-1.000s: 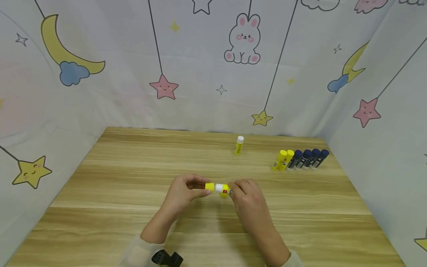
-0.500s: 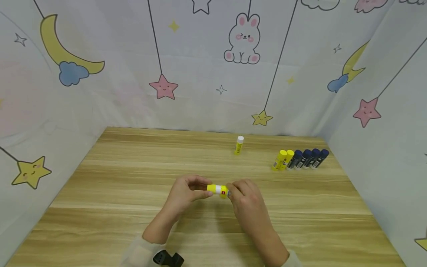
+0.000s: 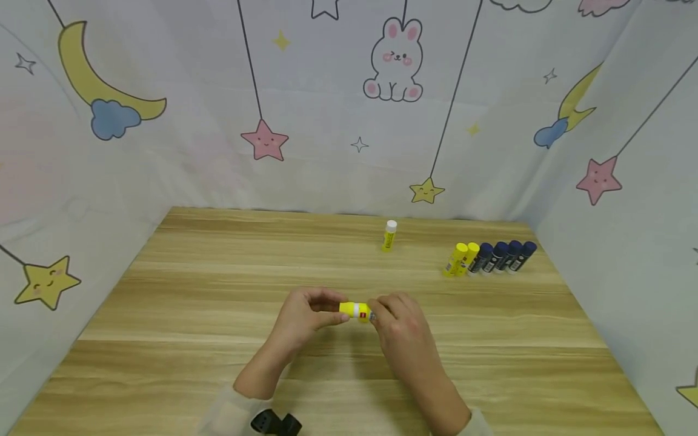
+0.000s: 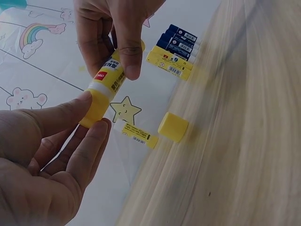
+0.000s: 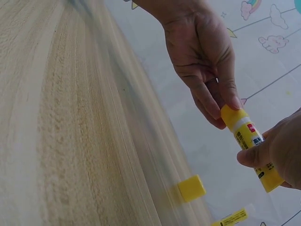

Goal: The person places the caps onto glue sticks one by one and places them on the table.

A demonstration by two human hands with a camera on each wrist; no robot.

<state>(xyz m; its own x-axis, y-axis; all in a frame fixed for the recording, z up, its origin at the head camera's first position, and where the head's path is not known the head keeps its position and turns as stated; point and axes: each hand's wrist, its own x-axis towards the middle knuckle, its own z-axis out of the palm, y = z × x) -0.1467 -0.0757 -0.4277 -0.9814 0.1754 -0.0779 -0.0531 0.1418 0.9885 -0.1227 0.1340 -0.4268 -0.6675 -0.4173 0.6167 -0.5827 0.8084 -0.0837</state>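
A yellow glue stick (image 3: 363, 311) is held level between both hands above the table, its body printed with a red label. My left hand (image 3: 300, 313) pinches its yellow cap (image 4: 96, 104) between thumb and fingertips. Around the other end of the body, my right hand (image 3: 406, 327) has its thumb and fingers closed. A white band (image 5: 241, 123) shows between cap and body. Below them a separate yellow cap (image 4: 173, 127) sits on the table, mostly hidden behind the glue stick in the head view.
One glue stick with a white top (image 3: 389, 236) stands at the back of the wooden table (image 3: 229, 254). To its right is a row of yellow glue sticks (image 3: 460, 259) and several dark blue-capped ones (image 3: 500, 258). A printed cloth (image 3: 327, 175) borders the table's back and sides.
A second ago the cap was apart from the white neck. The hands have come together, and the cap now covers part of the neck. Little differs over the last half second.
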